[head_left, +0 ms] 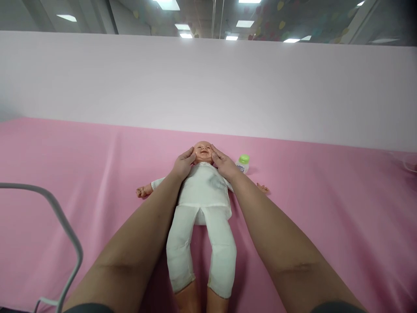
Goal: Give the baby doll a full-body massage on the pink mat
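Observation:
A baby doll (204, 187) in a white top and white trousers lies on its back, head away from me and legs toward me. Both of its arms are spread out to the sides. My left hand (184, 164) rests against one cheek of the doll's head, fingers extended along it. Against the other cheek lies my right hand (223, 162), also with fingers stretched out and the thumb near the mouth. The head sits between my two palms. Just beyond my right wrist stands a small clear bottle with a green cap (243, 163).
The doll lies on a pink padded sheet (97, 174) with some creases. A plain white wall (208, 82) rises behind it, with glass above. A grey curved metal rail (70, 230) stands at the near left. Something transparent shows at the far right edge.

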